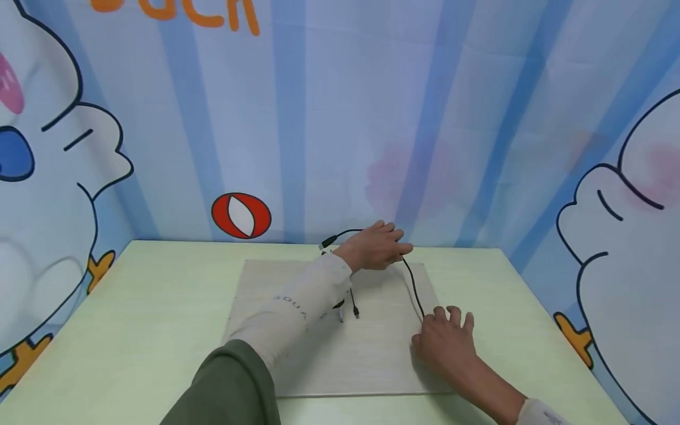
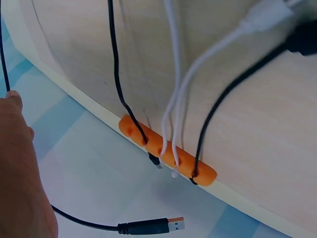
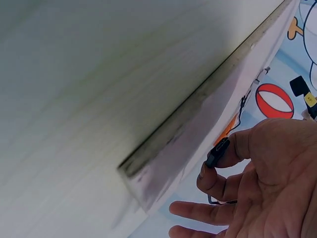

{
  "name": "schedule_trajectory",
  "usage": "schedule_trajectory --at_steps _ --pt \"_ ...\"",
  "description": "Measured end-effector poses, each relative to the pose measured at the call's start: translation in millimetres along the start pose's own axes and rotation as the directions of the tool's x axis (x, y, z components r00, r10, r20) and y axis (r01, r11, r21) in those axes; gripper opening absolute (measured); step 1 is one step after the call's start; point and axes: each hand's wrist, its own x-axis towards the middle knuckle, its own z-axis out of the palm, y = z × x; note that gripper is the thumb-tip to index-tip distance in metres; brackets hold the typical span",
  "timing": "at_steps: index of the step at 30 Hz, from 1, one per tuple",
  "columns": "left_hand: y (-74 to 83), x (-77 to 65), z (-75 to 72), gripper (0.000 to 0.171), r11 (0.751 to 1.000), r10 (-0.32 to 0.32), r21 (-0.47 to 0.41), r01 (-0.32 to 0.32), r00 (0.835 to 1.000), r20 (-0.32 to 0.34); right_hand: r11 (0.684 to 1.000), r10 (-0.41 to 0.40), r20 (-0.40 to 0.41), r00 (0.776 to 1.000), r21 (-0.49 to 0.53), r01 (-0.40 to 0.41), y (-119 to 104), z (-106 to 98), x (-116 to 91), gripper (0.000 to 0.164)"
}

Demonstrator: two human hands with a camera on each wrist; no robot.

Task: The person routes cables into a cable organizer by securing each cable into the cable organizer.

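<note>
My left hand [image 1: 376, 247] grips a black USB cable [image 1: 413, 283] above the far edge of the board. From that hand the cable's USB plug [image 2: 148, 226] sticks out to the left in the head view. Toward the near right, my right hand [image 1: 445, 342] pinches the cable's other end, a small black connector [image 3: 217, 152], between thumb and index finger. Its other fingers are spread apart. An orange cable holder [image 2: 168, 151] sits along the far edge in the left wrist view, with black and white cables through it. My left arm hides it in the head view.
A pale wooden board [image 1: 382, 360] lies on the light table [image 1: 149, 319]. Loose ends of the held cables, such as a black plug [image 1: 356, 311], lie on the board. A printed blue backdrop [image 1: 340, 118] stands behind and at both sides.
</note>
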Motion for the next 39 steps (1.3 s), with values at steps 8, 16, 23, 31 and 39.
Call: schedule_trajectory --at_steps 8,16,23,31,39 --pt "-10.0 -16.8 0.5 0.025 1.000 0.000 -0.026 0.002 0.996 0.086 0.999 -0.049 -0.007 0.999 -0.014 0.049 -15 2 2 0.030" --pt "-23.2 -35.0 2.2 0.021 0.997 -0.004 -0.076 0.017 0.986 0.165 0.994 -0.110 -0.043 0.993 0.015 0.111 -34 3 4 0.028" --pt "-32.7 -46.3 7.3 0.022 0.982 -0.034 -0.178 0.069 0.980 0.197 0.985 -0.173 -0.084 0.981 0.014 0.175 -52 1 5 0.025" --pt "-38.8 -50.3 12.3 0.040 0.969 -0.081 -0.219 0.118 0.982 0.169 0.978 -0.202 -0.097 0.975 0.023 0.206 -68 -3 9 0.025" --pt "-37.4 -44.6 20.6 0.054 0.948 -0.175 -0.235 0.213 0.970 0.170 0.966 -0.242 -0.130 0.962 0.057 0.250 -77 -5 12 0.020"
